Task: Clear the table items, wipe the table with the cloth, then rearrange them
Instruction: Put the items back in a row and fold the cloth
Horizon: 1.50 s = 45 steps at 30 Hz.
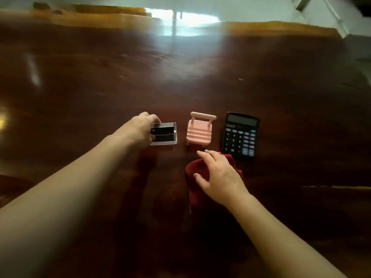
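In the head view, a clear case [163,134] was grasped at its left end by the left hand [140,130] on the dark tabletop [200,77]. The right hand [217,176], its grip released, was spread over the red cloth [193,183]. A pink chair [199,130] and calculator [240,135] were set just beyond.

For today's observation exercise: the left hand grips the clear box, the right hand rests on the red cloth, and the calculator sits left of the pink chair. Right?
Not quite. In the head view the calculator sits right of the pink chair, not left. The left hand does grip the clear box, and the right hand rests on the red cloth.
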Motion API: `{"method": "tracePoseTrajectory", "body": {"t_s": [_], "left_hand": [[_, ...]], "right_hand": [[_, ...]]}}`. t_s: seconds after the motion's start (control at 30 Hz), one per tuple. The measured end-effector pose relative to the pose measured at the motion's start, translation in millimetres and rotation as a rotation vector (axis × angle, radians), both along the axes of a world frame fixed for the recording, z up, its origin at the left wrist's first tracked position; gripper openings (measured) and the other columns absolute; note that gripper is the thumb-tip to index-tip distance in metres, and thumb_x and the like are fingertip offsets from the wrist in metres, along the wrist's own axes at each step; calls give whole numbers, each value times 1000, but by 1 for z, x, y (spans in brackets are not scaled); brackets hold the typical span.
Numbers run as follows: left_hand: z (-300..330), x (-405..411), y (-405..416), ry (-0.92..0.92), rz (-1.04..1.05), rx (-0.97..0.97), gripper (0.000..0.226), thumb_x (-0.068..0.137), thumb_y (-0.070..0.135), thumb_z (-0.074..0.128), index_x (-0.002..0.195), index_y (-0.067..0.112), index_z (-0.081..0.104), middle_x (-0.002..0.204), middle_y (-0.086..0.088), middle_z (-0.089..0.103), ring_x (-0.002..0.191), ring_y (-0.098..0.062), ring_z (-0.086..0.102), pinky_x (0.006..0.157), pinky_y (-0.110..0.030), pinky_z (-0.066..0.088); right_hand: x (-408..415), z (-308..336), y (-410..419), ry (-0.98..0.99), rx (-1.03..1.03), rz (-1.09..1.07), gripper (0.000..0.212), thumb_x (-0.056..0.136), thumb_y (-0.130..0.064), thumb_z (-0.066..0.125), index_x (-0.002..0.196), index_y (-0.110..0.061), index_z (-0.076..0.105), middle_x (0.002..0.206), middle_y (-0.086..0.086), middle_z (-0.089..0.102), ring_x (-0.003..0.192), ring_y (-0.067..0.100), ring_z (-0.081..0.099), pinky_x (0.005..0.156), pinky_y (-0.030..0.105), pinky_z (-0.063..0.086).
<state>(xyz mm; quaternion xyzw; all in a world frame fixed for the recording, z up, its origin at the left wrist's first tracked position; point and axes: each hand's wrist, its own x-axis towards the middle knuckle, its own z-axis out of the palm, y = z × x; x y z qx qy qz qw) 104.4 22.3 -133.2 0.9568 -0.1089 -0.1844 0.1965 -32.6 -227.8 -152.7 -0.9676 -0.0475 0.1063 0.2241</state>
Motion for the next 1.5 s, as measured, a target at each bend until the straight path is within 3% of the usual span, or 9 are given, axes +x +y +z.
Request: {"method": "tracePoseTrajectory", "body": {"t_s": [0.23, 0.43, 0.53, 0.7, 0.87, 0.97, 1.13, 1.33, 1.5], "left_hand": [[-22, 7, -28, 0, -16, 36, 42, 84, 8, 69, 121, 26, 58, 115, -2, 52, 108, -26, 55, 94, -42, 48], [-31, 1, -27, 23, 26, 41, 58, 88, 9, 67, 141, 23, 49, 136, -4, 48, 123, -28, 50, 101, -42, 44], [-25, -9, -29, -106, 84, -13, 63, 88, 11, 66, 146, 17, 44, 142, -8, 44, 130, -30, 41, 105, -45, 41], [-10, -46, -45, -388, 221, -93, 45, 82, 22, 73, 125, 14, 60, 122, -11, 54, 115, -32, 45, 92, -46, 45], [-19, -80, -69, -60, 380, -200, 43, 81, 38, 74, 118, 19, 62, 109, -3, 62, 100, -22, 60, 88, -34, 48], [-26, -94, -84, 111, 453, -135, 46, 79, 53, 71, 113, 22, 64, 105, 0, 68, 97, -20, 64, 81, -30, 47], [-35, -107, -106, 263, 487, 25, 61, 75, 72, 56, 95, 18, 75, 99, -5, 74, 100, -29, 67, 78, -33, 48], [-44, -111, -128, 296, 506, 40, 52, 82, 61, 61, 103, 14, 67, 106, -7, 71, 103, -30, 65, 77, -33, 45], [-45, -122, -139, 239, 554, -181, 24, 83, 44, 69, 88, 25, 54, 92, 3, 61, 94, -23, 60, 75, -30, 40]], "right_hand": [[1, -11, -34, -1, 14, -58, 66, 91, -38, 69, 150, -22, 46, 152, 2, 47, 141, 19, 40, 109, 44, 47], [2, -13, -45, -8, 19, -63, 63, 91, -38, 68, 148, -23, 48, 150, 0, 48, 138, 17, 41, 106, 38, 45], [1, -13, -50, -4, 19, -68, 61, 91, -38, 68, 148, -24, 48, 150, -2, 48, 138, 16, 41, 105, 36, 44], [2, -8, -63, 5, 35, -114, 57, 91, -36, 68, 145, -25, 51, 145, -4, 52, 134, 16, 44, 103, 38, 46], [0, -5, -76, 45, 22, -203, 45, 91, -38, 68, 133, -25, 59, 127, -2, 61, 120, 21, 55, 98, 42, 50], [-1, -8, -81, 103, 25, -347, 40, 90, -42, 68, 124, -23, 64, 119, 1, 65, 113, 23, 61, 92, 40, 52], [1, -18, -80, 222, 9, -537, 58, 89, -55, 65, 131, -15, 60, 127, 8, 66, 118, 28, 61, 94, 39, 49], [7, -24, -76, 328, 8, -639, 69, 81, -74, 62, 122, -18, 63, 117, 8, 71, 111, 30, 65, 86, 37, 50], [8, -28, -69, 359, 68, -613, 44, 78, -62, 72, 96, -22, 73, 103, 3, 74, 102, 27, 68, 77, 32, 48]]}}
